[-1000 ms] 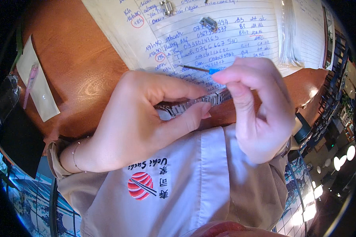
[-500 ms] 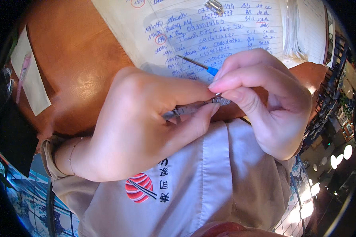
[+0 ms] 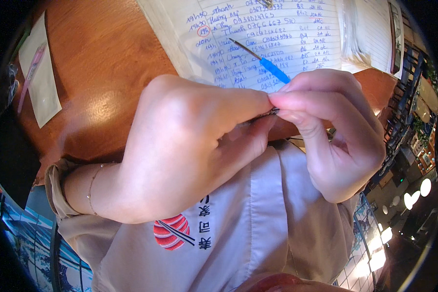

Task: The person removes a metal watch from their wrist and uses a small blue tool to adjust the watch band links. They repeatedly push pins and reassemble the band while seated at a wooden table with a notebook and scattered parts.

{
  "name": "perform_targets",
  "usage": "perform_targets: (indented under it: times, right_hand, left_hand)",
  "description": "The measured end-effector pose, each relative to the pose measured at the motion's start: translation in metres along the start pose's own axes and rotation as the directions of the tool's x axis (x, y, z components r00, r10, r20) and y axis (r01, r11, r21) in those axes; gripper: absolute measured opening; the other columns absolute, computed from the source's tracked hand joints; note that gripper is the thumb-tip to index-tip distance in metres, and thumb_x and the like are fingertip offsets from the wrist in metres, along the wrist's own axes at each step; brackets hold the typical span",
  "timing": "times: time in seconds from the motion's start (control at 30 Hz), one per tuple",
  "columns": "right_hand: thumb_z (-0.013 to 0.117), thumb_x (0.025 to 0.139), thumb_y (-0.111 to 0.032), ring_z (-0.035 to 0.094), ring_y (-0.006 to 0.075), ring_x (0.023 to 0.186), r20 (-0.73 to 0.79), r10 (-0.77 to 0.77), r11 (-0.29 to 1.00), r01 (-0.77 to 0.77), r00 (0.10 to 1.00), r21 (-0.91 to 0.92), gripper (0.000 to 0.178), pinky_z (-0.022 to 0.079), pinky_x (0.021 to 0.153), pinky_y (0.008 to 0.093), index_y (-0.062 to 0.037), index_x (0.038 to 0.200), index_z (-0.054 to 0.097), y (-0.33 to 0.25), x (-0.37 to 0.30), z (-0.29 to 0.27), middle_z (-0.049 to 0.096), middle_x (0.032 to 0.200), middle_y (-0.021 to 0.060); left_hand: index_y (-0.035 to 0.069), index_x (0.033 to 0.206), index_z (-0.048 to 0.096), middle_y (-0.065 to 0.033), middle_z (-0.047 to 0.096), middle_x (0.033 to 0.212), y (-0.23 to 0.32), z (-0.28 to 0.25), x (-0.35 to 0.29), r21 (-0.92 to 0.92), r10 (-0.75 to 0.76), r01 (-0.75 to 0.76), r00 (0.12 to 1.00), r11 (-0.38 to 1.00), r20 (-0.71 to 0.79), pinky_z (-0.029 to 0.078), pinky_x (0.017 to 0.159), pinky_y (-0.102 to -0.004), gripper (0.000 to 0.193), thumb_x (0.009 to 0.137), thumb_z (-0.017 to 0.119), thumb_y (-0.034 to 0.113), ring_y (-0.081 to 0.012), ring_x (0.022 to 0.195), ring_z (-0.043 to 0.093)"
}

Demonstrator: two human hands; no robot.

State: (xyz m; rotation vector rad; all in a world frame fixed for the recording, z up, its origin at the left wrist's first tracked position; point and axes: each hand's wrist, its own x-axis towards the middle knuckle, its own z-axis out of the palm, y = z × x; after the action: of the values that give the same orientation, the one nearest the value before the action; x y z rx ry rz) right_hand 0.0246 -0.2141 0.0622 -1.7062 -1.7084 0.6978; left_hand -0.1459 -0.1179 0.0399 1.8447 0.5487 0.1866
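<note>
My left hand (image 3: 180, 138) is closed, thumb and index finger pinched towards my right hand (image 3: 333, 126). A small dark, shiny piece (image 3: 275, 111) shows between the fingertips of both hands; what it is I cannot make out, as the fingers hide most of it. A small screwdriver (image 3: 275, 70) with a blue handle and thin metal shaft sticks out past my right fingers, over the notebook. Its handle end vanishes behind those fingers, which seem to hold it. My right thumb and index finger are pinched together at the small piece.
Beneath the screwdriver lies an open lined notebook (image 3: 180, 29) with blue handwriting, on a brown table (image 3: 102, 97). A pink pen (image 3: 32, 73) rests on a white paper strip (image 3: 46, 100) at the left. A small metal piece is partly seen at the top edge.
The screwdriver has turned and shows more of its blue handle. My fingertips have come closer together, covering the grey, shiny thing seen before in my left hand. The view has shifted slightly.
</note>
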Motion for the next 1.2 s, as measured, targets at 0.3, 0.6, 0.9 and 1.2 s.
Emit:
perform_targets:
  times: [0.3, 0.6, 0.9, 1.2]
  right_hand:
    - [0.066, 0.079, 0.008, 0.062, 0.0207, 0.084, 0.116, 0.165, 0.97, -0.183, 0.979, 0.159, 0.014, 0.049, 0.076, 0.0272, 0.0036, 0.093, 0.066, -0.004, 0.004, -0.009, 0.064, 0.089, 0.0129]
    - [0.064, 0.082, 0.002, 0.062, 0.0185, 0.079, 0.309, 0.135, 0.981, -0.082, 0.942, -0.178, 0.006, 0.045, 0.075, 0.0291, 0.0015, 0.088, 0.064, -0.015, 0.027, -0.028, 0.067, 0.087, 0.009]
    - [0.065, 0.079, 0.002, 0.061, 0.0181, 0.07, 0.21, 0.068, 0.975, -0.021, 0.975, -0.221, 0.003, 0.043, 0.072, 0.0291, 0.0001, 0.081, 0.064, -0.012, 0.024, -0.016, 0.067, 0.078, 0.0066]
    - [0.065, 0.079, 0.003, 0.063, 0.0187, 0.074, 0.313, 0.28, 0.867, -0.1, 0.907, -0.488, 0.004, 0.044, 0.074, 0.0284, 0.0, 0.081, 0.064, -0.035, 0.033, -0.02, 0.067, 0.079, 0.007]
  left_hand:
    - [-0.002, 0.091, 0.07, -0.0137, 0.07, 0.075, 0.002, 0.001, -0.001, 0.019, -0.012, 0.012, 1.0, 1.0, -0.021, 0.053, 0.059, -0.0242, 0.014, 0.078, 0.07, 0.003, -0.0171, 0.067, 0.07]
    - [-0.003, 0.094, 0.07, -0.0138, 0.071, 0.076, 0.004, -0.001, -0.001, -0.026, -0.017, 0.017, 1.0, 1.0, -0.02, 0.054, 0.062, -0.0237, 0.015, 0.079, 0.069, 0.002, -0.0164, 0.071, 0.071]
    - [-0.003, 0.095, 0.07, -0.0141, 0.07, 0.076, 0.001, -0.001, -0.002, -0.033, 0.011, -0.012, 0.999, 0.999, -0.034, 0.054, 0.061, -0.0231, 0.017, 0.079, 0.069, 0.001, -0.0161, 0.07, 0.071]
    - [-0.003, 0.094, 0.07, -0.0127, 0.07, 0.075, 0.003, -0.002, -0.002, -0.05, -0.022, 0.02, 0.999, 0.999, -0.03, 0.053, 0.061, -0.0231, 0.015, 0.079, 0.068, 0.002, -0.0144, 0.07, 0.07]
